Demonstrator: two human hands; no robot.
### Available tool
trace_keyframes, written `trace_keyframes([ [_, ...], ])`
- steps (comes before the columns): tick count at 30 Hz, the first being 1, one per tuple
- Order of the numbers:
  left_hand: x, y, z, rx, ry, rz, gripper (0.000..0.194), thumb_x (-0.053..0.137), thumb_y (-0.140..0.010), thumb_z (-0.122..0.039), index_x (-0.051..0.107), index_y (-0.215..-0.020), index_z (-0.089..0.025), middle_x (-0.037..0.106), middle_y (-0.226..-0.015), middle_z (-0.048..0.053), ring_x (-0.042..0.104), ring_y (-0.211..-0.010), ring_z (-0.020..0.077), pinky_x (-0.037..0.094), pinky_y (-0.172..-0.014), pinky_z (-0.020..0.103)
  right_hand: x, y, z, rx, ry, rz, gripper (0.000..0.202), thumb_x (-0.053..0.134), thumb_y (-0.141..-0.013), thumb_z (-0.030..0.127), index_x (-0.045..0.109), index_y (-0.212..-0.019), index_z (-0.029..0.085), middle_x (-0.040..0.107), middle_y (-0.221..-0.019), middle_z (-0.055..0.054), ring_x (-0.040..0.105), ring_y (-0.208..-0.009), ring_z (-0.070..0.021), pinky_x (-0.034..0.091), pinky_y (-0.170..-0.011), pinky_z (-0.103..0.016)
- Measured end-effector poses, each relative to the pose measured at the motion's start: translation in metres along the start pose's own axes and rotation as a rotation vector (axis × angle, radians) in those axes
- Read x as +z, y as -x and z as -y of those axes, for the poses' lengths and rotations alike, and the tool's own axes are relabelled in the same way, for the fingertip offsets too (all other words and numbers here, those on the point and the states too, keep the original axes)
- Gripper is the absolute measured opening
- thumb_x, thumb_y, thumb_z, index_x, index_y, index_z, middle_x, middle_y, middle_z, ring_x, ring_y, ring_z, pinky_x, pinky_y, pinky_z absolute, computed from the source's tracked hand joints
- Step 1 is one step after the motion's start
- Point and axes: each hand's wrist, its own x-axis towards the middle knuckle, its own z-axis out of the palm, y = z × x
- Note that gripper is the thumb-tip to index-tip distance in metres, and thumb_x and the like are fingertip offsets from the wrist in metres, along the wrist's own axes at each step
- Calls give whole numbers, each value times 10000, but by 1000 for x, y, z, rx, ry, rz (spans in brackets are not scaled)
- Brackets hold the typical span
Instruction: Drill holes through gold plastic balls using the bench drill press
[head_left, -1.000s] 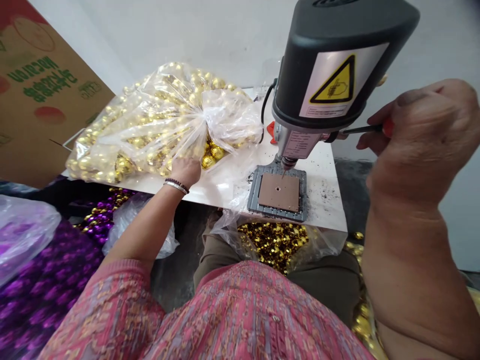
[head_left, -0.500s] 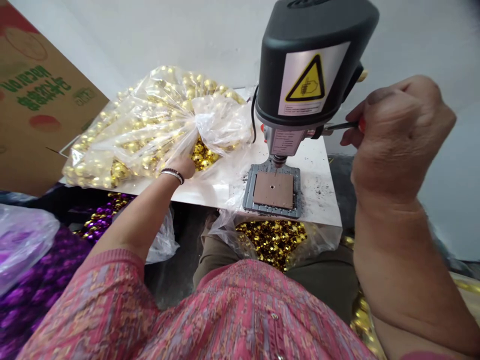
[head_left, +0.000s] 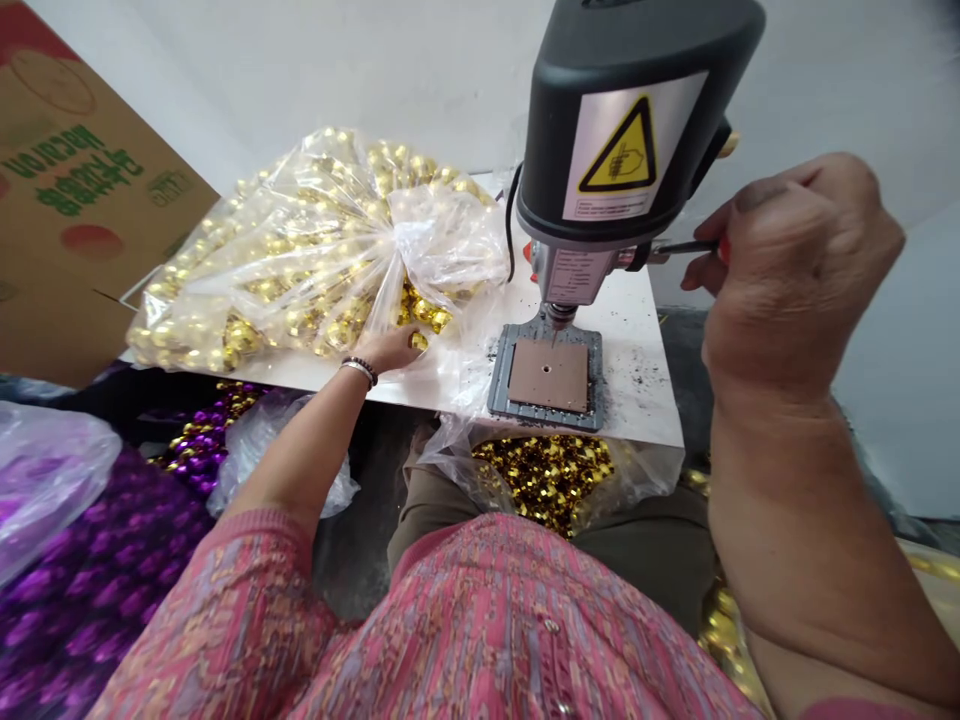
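Note:
At the mouth of a clear plastic bag (head_left: 300, 225) full of shiny gold balls, my left hand (head_left: 390, 350) has its fingers closed on one gold ball (head_left: 418, 341). My right hand (head_left: 802, 270) is wrapped round the red-tipped lever (head_left: 686, 248) on the side of a small black drill press (head_left: 555, 120). Below its chuck and thin bit (head_left: 555, 335), a brown square plate (head_left: 550, 377) with a small hole lies on the grey base (head_left: 501, 395). No ball sits on the plate.
Dark shavings (head_left: 637, 375) litter the white table (head_left: 420, 390) round the base. An open bag of faceted gold balls (head_left: 547, 480) hangs at the front edge, over my lap. Purple balls (head_left: 97, 590) in plastic lie at left, below a cardboard box (head_left: 82, 230).
My left hand has drawn back from the bag's opening and moved right, and a gold ball now shows in its fingers. My right hand stays on the lever.

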Motion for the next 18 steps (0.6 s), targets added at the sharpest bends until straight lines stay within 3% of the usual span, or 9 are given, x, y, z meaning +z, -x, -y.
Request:
trace_keyframes([
  [3, 2, 15, -4, -106, 143, -74, 570, 804, -795, -410, 756, -1321, -197, 762, -937, 72, 734, -914, 284, 624, -885, 416, 1, 0, 0, 18, -34, -22, 185, 441, -900, 281, 442, -736, 195, 484, -700, 30, 440, -672, -48, 340, -684, -263],
  [5, 1, 27, -10, -61, 384, -142, 716, 815, -823, -489, 665, -1468, -218, 786, -1082, 79, 738, -981, 255, 627, -923, 388, 1, 1, 0, 25, -46, -37, 173, 437, -893, 271, 466, -742, 190, 498, -705, 32, 448, -675, -46, 346, -685, -266],
  [8, 1, 47, -23, 94, 659, -145, 751, 818, -838, -596, 646, -1466, -222, 789, -1245, 120, 744, -1118, 268, 629, -989, 401, 1, 3, -1, 10, -22, -24, 201, 403, -924, 270, 490, -770, 175, 511, -731, 45, 484, -693, -30, 368, -712, -270],
  [12, 12, 70, -49, 125, 717, -172, 726, 798, -859, -656, 668, -1429, -226, 766, -1350, 135, 722, -1238, 299, 615, -1073, 438, 0, 5, -2, -8, -5, -4, 225, 386, -944, 295, 472, -782, 166, 508, -746, 53, 514, -717, -21, 378, -747, -278],
  [15, 31, 77, -72, 113, 786, -100, 688, 816, -860, -606, 660, -1427, -250, 756, -1356, 124, 728, -1216, 272, 625, -1051, 412, -1, 6, -3, -31, -24, 4, 213, 386, -940, 309, 443, -782, 177, 495, -739, 49, 473, -690, -17, 368, -739, -265],
  [18, 55, 76, -89, 39, 951, 86, 675, 765, -896, -593, 620, -1466, -261, 752, -1306, 121, 764, -1087, 249, 654, -847, 355, -1, 5, -3, -51, -19, 18, 208, 401, -950, 333, 431, -801, 191, 482, -751, 44, 447, -684, -21, 371, -729, -248],
])
